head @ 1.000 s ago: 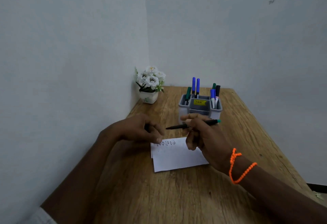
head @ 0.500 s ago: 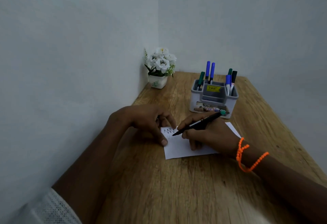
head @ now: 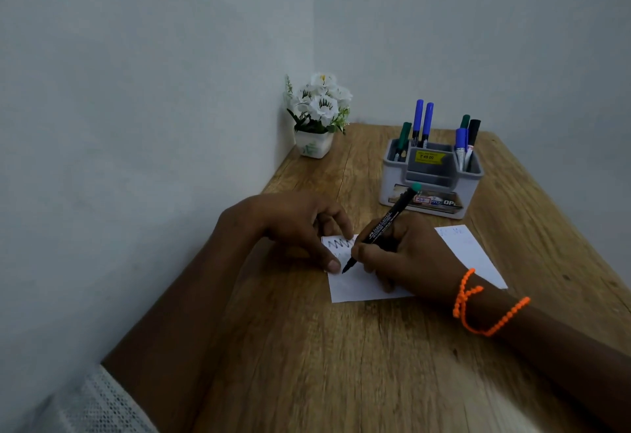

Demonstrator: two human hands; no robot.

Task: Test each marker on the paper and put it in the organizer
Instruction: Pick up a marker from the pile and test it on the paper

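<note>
Right hand [head: 406, 255] grips black marker [head: 379, 227] in writing hold, tip down at paper [head: 474, 255] left edge, green cap end pointing far-right toward organizer [head: 432, 176]. Left hand [head: 290, 224] half-curled, thumb pinning paper's left edge, holding nothing. Organizer lies just beyond paper, nearer right hand; likely short reach along marker's own axis.

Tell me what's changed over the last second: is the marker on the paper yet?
The right hand brought the marker down from above the paper, tip swung onto the sheet, just below the zigzag. The left hand kept pinning the paper's left edge. The organizer and its markers look unchanged.
</note>
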